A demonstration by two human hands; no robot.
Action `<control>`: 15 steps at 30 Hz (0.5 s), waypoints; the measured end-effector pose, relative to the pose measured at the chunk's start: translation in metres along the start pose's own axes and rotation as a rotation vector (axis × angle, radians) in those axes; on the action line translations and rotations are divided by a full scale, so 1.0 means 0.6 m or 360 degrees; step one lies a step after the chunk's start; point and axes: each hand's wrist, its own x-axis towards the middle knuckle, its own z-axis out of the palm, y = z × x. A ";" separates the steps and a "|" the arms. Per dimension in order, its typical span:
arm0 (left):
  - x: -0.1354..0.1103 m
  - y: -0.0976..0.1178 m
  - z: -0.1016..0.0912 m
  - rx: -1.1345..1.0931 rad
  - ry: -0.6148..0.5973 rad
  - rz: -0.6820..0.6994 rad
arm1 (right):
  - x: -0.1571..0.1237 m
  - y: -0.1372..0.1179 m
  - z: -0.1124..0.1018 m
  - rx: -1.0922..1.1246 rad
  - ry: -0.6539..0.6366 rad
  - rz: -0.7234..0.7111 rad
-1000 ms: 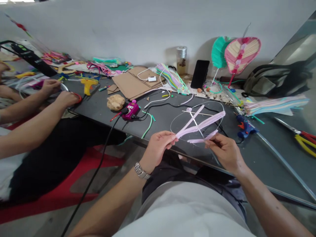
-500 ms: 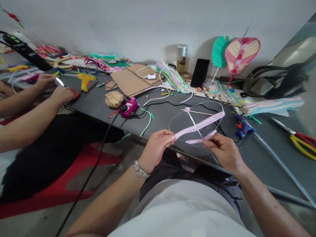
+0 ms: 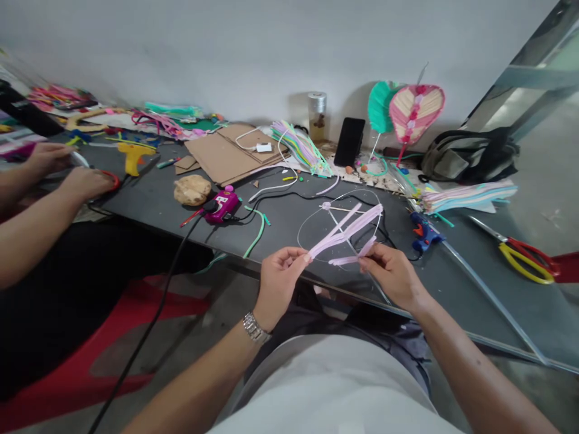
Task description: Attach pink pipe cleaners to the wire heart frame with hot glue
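Note:
My left hand [image 3: 281, 282] is closed, pinching one end of a bundle of long lilac pipe cleaners [image 3: 348, 232]. One strand splits off from that bundle toward the back. A shorter folded lilac pipe cleaner [image 3: 344, 261] sits between the thumb and fingers of my right hand [image 3: 394, 276]. Under both lies a thin wire hoop [image 3: 299, 224] on the dark table, with a lilac fuzzy knot [image 3: 326, 206] at its top left. A pale rod runs across the hoop from the knot, partly hidden by the pipe cleaners.
Red-and-yellow scissors [image 3: 527, 260] and a blue glue gun [image 3: 424, 234] lie to the right. A magenta power adapter [image 3: 222, 206], a cable and a tan lump [image 3: 192, 190] lie left. Behind are cardboard [image 3: 226, 154] and a phone [image 3: 350, 141]. At far left, another person's hands hold scissors.
One strand of the lilac bundle has separated from the others and points up and back. The view has turned slightly right. Both hands keep their pinches.

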 end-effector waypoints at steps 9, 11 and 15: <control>0.000 -0.008 0.006 -0.0065 0.0120 -0.0274 | 0.002 0.011 0.019 0.0139 -0.0053 0.0086; -0.001 0.001 0.013 -0.0066 0.0095 -0.0314 | 0.002 0.011 0.014 0.0107 -0.0043 0.0147; 0.007 -0.001 0.025 -0.0088 0.0140 -0.0358 | -0.020 0.008 -0.040 0.0108 -0.0013 0.0181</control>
